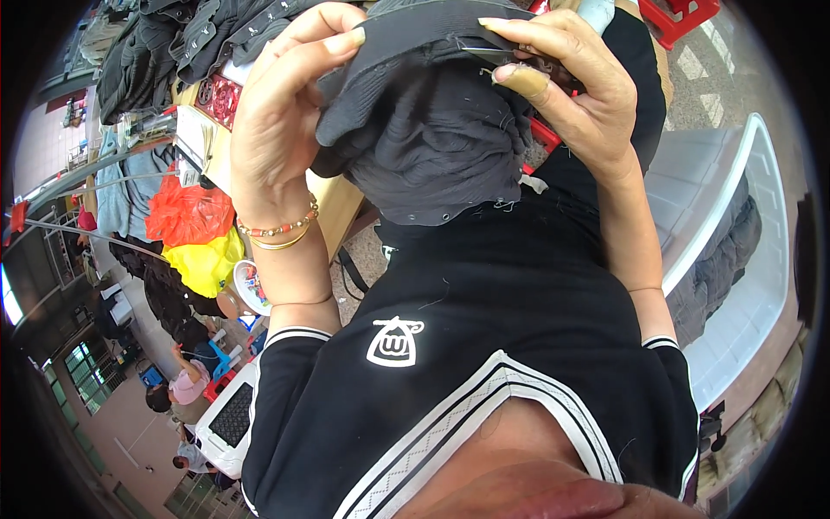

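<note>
A dark grey garment [432,143] bunches in loose folds, its ribbed band [424,33] curved, a thin metal blade [486,54] just beside.

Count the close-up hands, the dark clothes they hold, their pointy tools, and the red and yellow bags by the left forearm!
Hands: 2 (left hand, right hand)
Dark garment: 1
Pointed metal tool: 1
Red bag: 1
Yellow bag: 1
Total: 6
</note>
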Demonstrator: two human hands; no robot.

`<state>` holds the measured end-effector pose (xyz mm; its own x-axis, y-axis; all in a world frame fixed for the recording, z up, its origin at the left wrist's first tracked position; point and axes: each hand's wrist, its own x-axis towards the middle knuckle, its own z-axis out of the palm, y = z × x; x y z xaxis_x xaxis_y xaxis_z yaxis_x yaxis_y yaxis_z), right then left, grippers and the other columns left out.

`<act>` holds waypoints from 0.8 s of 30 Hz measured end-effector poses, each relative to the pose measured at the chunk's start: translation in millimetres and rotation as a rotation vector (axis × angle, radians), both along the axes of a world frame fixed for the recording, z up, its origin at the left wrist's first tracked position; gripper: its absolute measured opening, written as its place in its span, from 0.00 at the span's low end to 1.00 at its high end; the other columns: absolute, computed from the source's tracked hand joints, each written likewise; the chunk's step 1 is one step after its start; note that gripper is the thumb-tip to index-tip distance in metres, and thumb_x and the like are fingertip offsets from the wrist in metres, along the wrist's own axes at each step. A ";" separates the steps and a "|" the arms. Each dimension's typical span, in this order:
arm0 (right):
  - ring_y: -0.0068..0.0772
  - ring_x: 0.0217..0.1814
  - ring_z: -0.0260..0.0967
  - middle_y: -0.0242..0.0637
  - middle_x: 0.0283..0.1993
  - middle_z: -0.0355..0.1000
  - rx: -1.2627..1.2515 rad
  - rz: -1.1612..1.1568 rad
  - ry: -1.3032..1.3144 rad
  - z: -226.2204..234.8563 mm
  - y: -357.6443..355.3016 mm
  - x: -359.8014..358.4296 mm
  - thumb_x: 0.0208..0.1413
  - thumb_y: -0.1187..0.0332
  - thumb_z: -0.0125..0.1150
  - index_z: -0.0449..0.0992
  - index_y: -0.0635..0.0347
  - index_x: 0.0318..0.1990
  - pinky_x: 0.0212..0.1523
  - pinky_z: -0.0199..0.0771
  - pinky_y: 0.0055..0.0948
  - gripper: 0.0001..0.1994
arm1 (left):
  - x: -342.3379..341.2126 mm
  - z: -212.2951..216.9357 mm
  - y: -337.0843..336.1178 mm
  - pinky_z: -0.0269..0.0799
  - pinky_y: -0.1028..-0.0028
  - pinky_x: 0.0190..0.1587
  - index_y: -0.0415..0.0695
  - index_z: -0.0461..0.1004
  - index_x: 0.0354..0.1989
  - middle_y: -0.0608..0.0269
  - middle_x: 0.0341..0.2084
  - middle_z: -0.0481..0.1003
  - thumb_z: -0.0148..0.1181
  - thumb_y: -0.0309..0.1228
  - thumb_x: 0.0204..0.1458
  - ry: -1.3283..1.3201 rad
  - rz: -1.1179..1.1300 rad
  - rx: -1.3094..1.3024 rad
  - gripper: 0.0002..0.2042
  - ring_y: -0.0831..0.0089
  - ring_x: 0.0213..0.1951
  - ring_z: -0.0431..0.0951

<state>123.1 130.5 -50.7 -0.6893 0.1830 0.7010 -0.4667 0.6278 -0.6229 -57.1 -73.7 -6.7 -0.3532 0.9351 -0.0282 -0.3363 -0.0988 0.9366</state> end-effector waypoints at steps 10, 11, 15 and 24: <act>0.28 0.31 0.66 0.34 0.31 0.70 -0.059 -0.014 -0.061 21.2 -9.7 4.1 0.43 0.75 0.76 0.81 0.66 0.49 0.32 0.65 0.25 0.21 | 3.7 -0.1 -1.7 0.73 0.81 0.41 0.34 0.68 0.45 0.58 0.36 0.76 0.49 0.30 0.60 0.002 0.045 -0.014 0.12 0.78 0.37 0.77; 0.28 0.31 0.66 0.34 0.31 0.70 -0.092 -0.011 -0.081 21.7 -10.3 3.7 0.43 0.75 0.76 0.81 0.66 0.49 0.32 0.65 0.25 0.22 | 2.7 -0.3 -1.6 0.73 0.81 0.41 0.33 0.68 0.46 0.58 0.36 0.76 0.49 0.29 0.60 0.004 0.044 -0.017 0.12 0.78 0.37 0.77; 0.27 0.31 0.66 0.33 0.30 0.70 -0.132 -0.003 -0.103 22.9 -12.4 5.2 0.43 0.76 0.76 0.81 0.66 0.49 0.32 0.64 0.24 0.22 | 2.3 -0.3 -1.8 0.73 0.81 0.41 0.33 0.67 0.46 0.57 0.37 0.76 0.48 0.28 0.60 -0.006 0.050 -0.018 0.12 0.77 0.38 0.78; 0.26 0.30 0.65 0.33 0.30 0.70 -0.114 -0.020 -0.100 23.6 -13.9 2.1 0.42 0.76 0.76 0.81 0.65 0.49 0.31 0.64 0.23 0.22 | 5.0 0.0 1.7 0.73 0.79 0.45 0.32 0.67 0.46 0.55 0.38 0.77 0.48 0.28 0.60 -0.089 0.035 0.008 0.12 0.74 0.39 0.79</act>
<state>125.2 116.7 -27.1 -0.7500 0.2720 0.6029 -0.3867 0.5592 -0.7333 -52.1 -72.0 -6.7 -0.3826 0.9224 -0.0534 -0.4142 -0.1196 0.9023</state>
